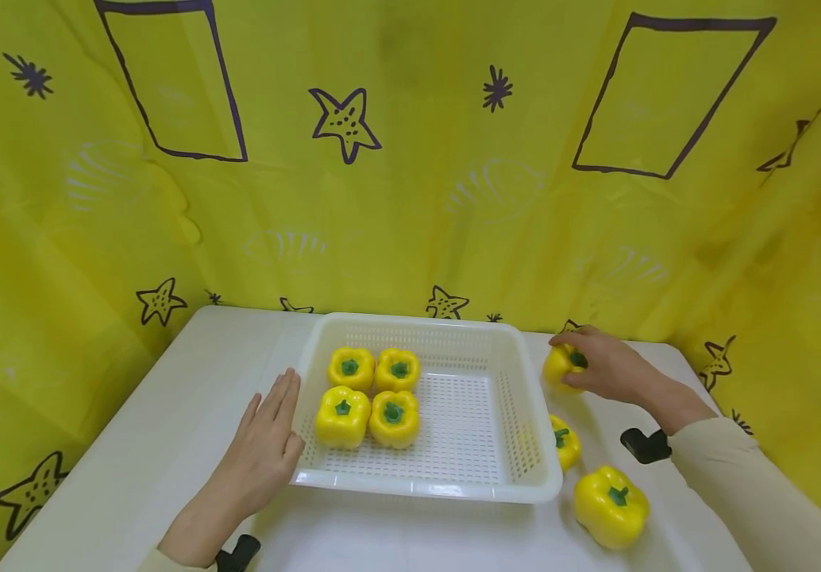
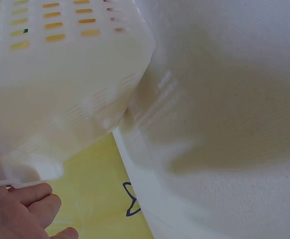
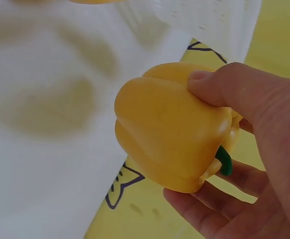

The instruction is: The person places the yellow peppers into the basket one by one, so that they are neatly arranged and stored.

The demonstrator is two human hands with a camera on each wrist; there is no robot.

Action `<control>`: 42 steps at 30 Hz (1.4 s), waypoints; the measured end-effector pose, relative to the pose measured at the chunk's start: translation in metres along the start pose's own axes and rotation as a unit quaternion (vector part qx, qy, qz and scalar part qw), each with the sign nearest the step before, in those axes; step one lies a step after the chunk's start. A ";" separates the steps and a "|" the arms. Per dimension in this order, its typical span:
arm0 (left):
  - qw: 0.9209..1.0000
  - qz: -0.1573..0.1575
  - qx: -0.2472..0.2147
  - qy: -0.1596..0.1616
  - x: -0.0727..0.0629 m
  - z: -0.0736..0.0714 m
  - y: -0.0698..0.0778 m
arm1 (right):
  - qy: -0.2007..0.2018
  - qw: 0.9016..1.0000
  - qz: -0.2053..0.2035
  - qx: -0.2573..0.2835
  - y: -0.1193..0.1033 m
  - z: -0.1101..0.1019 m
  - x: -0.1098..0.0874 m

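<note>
My right hand (image 1: 607, 367) grips a yellow bell pepper (image 3: 169, 129) with a green stem, thumb on one side and fingers on the other, just right of the basket's far right corner. Fingers straight, my left hand (image 1: 267, 445) rests against the left rim of a white perforated plastic basket (image 1: 425, 486). In the left wrist view, its fingertips (image 2: 45, 209) lie right at the basket rim. Inside the basket, several yellow bell peppers (image 1: 395, 419) stand in two rows on the left side, stems up. The basket's right half shows bare floor.
Two more yellow bell peppers are on the white table (image 1: 167, 445), right of the basket: one (image 1: 566, 445) partly hidden by the basket's edge, another (image 1: 611, 508) nearer me. A yellow patterned curtain (image 1: 410, 199) closes off the back and sides.
</note>
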State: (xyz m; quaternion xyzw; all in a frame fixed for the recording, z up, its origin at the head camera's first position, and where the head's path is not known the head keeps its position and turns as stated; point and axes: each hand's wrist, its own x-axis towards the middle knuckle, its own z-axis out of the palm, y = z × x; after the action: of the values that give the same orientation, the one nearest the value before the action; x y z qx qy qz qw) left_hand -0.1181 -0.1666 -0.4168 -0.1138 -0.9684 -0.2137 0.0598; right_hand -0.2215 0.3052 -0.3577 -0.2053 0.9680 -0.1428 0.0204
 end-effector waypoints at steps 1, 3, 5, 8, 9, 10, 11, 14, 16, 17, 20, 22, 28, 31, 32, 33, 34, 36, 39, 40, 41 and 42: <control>1.000 0.000 0.000 0.000 0.000 0.000 0.000 | 0.005 1.000 -0.004 -0.002 0.000 -0.001 0.000; 1.000 0.000 -0.001 -0.002 0.001 -0.001 0.000 | 0.015 1.000 -0.015 -0.010 -0.001 -0.003 0.000; 1.000 0.001 -0.001 -0.002 0.001 -0.001 0.001 | 0.021 0.999 -0.023 -0.013 -0.001 -0.005 -0.001; 1.000 0.001 -0.001 -0.002 0.001 -0.001 0.001 | 0.024 0.999 -0.033 -0.015 -0.003 -0.008 -0.001; 1.000 0.002 0.000 -0.002 0.001 -0.001 0.001 | 0.025 0.999 -0.035 -0.015 -0.004 -0.009 -0.002; 1.000 0.003 0.001 -0.002 0.001 -0.001 0.000 | 0.025 0.999 -0.036 -0.015 -0.005 -0.010 -0.002; 1.000 0.002 0.001 -0.001 0.001 -0.001 0.000 | 0.025 0.999 -0.037 -0.016 -0.006 -0.011 -0.001; 1.000 0.002 0.001 0.000 0.001 0.000 -0.001 | 0.026 0.999 -0.040 -0.023 -0.008 -0.016 -0.001; 1.000 0.002 -0.001 0.000 0.001 0.000 -0.001 | 0.027 0.998 -0.042 -0.026 -0.010 -0.019 -0.001; 1.000 0.002 -0.001 -0.001 0.001 0.000 -0.001 | 0.029 0.998 -0.043 -0.026 -0.011 -0.021 -0.001; 1.000 0.003 0.000 -0.001 0.001 0.000 -0.001 | 0.041 0.997 -0.052 -0.026 -0.015 -0.026 0.000; 1.000 0.003 0.002 -0.001 0.001 0.000 -0.001 | 0.050 0.997 -0.058 -0.027 -0.018 -0.030 0.000; 1.000 0.006 0.009 0.006 0.002 0.001 -0.001 | 0.062 0.995 -0.077 -0.027 -0.031 -0.036 0.000; 1.000 0.008 0.010 0.008 0.002 0.001 0.000 | 0.061 0.994 -0.085 -0.027 -0.038 -0.038 0.000; 1.000 0.007 0.008 0.008 0.002 0.001 0.000 | 0.060 0.994 -0.085 -0.026 -0.040 -0.039 0.001; 1.000 0.006 0.005 0.006 0.001 0.001 0.000 | 0.059 0.994 -0.084 -0.026 -0.042 -0.039 0.001; 1.000 0.005 0.004 0.005 0.001 0.001 0.000 | 0.058 0.994 -0.085 -0.026 -0.044 -0.039 0.002; 1.000 0.003 0.002 0.002 0.001 0.001 0.000 | 0.057 0.995 -0.083 -0.027 -0.047 -0.039 0.002; 1.000 0.006 0.006 0.006 0.001 0.000 0.000 | 0.058 0.994 -0.084 -0.027 -0.053 -0.039 0.003; 1.000 0.007 0.008 0.008 0.001 0.000 0.000 | 0.059 0.994 -0.088 -0.026 -0.055 -0.039 0.003; 1.000 0.007 0.009 0.007 0.001 0.000 0.000 | 0.060 0.993 -0.094 -0.028 -0.057 -0.038 0.003; 1.000 0.007 0.010 0.007 0.001 0.000 0.001 | 0.061 0.993 -0.100 -0.029 -0.058 -0.037 0.003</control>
State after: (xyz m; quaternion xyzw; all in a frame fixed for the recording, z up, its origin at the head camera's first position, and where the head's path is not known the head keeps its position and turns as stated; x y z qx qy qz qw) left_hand -0.1193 -0.1659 -0.4163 -0.1184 -0.9693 -0.2042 0.0694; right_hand -0.2053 0.2628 -0.3051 -0.2924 0.9457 -0.1287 -0.0593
